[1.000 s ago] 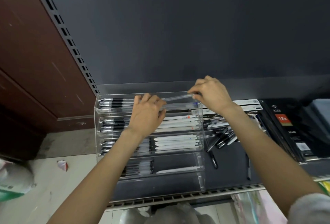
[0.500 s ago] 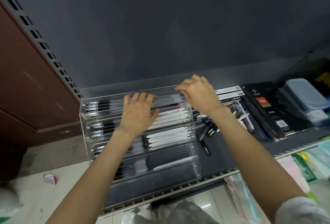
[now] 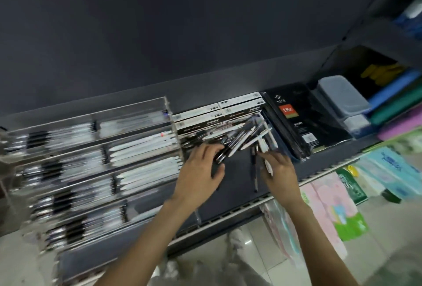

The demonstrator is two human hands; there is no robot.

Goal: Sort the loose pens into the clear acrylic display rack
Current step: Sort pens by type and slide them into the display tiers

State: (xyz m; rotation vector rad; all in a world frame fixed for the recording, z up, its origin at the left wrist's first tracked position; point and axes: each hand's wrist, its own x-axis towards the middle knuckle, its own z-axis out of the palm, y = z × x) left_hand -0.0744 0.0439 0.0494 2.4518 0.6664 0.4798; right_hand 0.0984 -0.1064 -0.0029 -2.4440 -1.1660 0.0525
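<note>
Both hands gone from rack (image 3: 91, 160) top to loose pens (image 3: 239, 137) heaped on shelf just right of rack. Left hand (image 3: 201, 169) grips dark pen (image 3: 220, 156); right hand (image 3: 279, 171) pinches white pen (image 3: 269, 167).

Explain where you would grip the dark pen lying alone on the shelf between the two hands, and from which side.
Probably pinch the dark pen mid-barrel, coming from above. It lies flat, running front to back on bare shelf, apart from the pile.
</note>
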